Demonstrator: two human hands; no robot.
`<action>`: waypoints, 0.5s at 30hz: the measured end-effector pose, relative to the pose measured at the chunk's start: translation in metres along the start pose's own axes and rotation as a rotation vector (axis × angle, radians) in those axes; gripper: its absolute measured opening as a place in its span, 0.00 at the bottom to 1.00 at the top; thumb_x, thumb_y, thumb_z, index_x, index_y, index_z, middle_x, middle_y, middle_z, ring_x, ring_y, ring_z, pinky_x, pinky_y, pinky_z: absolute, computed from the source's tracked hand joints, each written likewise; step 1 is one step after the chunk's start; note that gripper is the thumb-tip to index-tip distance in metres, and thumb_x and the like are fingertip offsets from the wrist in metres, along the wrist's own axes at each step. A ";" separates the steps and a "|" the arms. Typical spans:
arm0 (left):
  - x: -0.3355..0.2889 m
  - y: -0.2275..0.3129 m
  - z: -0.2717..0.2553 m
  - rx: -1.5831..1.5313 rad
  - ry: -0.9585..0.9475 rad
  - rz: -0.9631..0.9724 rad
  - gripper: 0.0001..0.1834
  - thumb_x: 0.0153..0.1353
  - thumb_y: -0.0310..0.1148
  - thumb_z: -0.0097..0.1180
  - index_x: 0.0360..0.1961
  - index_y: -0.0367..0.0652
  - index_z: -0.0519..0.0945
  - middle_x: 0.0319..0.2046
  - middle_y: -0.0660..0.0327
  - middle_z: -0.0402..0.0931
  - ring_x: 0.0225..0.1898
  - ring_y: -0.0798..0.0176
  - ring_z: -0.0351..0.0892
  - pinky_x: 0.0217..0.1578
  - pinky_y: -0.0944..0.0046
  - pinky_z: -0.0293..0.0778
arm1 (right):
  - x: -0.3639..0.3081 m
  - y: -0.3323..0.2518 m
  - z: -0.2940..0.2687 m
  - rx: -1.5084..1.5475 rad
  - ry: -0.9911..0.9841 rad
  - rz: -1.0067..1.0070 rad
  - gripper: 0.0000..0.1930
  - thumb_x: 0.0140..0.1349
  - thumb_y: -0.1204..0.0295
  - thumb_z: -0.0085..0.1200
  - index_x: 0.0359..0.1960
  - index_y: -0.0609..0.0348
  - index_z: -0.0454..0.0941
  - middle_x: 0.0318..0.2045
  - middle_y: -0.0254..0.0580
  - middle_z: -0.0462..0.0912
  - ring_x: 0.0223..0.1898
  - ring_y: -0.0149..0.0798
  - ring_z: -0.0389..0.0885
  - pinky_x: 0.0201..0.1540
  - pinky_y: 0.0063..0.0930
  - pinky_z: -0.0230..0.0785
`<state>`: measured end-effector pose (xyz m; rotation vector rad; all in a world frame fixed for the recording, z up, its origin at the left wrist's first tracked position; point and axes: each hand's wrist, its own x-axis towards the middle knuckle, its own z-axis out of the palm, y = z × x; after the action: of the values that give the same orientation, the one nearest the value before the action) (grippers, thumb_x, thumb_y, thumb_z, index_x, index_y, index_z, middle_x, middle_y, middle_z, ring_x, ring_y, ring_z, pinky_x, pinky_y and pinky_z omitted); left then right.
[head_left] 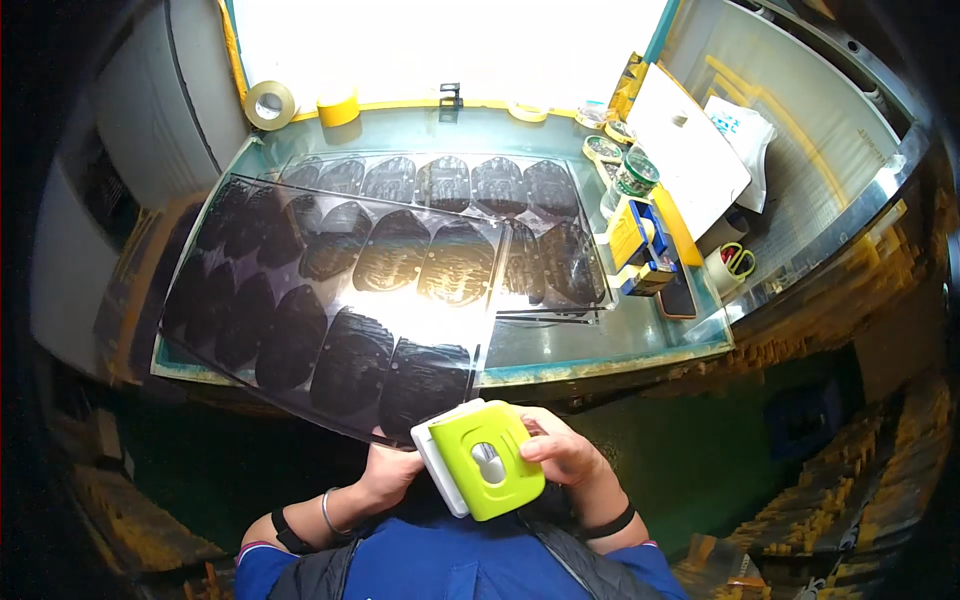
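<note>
My right hand (567, 450) grips a lime-green hole punch (505, 440) with a light grey base, its thumb along the near right side. The punch is tilted at the near corner of a large transparent film sheet (283, 340) printed with rows of dark oval shapes. My left hand (388, 472) pinches the near edge of this sheet, just left of the punch; some of its fingers are hidden behind the punch. The sheet overhangs the front of the glass-topped table (620, 355). Under it lies a second printed film sheet (548, 187), seen at the back and right.
Tape rolls (270, 105) stand along the back edge by a bright white panel (450, 45). On the right are a yellow-and-blue tape dispenser (640, 245), a phone (677, 298), small round containers (637, 172), a white board (690, 140) and a cup holding scissors (728, 265).
</note>
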<state>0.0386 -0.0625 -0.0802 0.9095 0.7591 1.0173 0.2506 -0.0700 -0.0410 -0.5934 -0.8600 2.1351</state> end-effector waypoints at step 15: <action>-0.005 -0.005 -0.008 0.042 0.028 -0.046 0.15 0.50 0.19 0.54 0.41 0.36 0.74 0.38 0.59 0.76 0.41 0.64 0.75 0.42 0.65 0.71 | -0.008 -0.004 0.000 -0.061 0.045 -0.059 0.36 0.43 0.63 0.58 0.54 0.69 0.61 0.49 0.44 0.71 0.50 0.35 0.70 0.56 0.27 0.58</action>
<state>0.0319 -0.0663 -0.0871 0.9114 0.8247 0.9783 0.2578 -0.0745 -0.0375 -0.6362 -0.9093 2.0412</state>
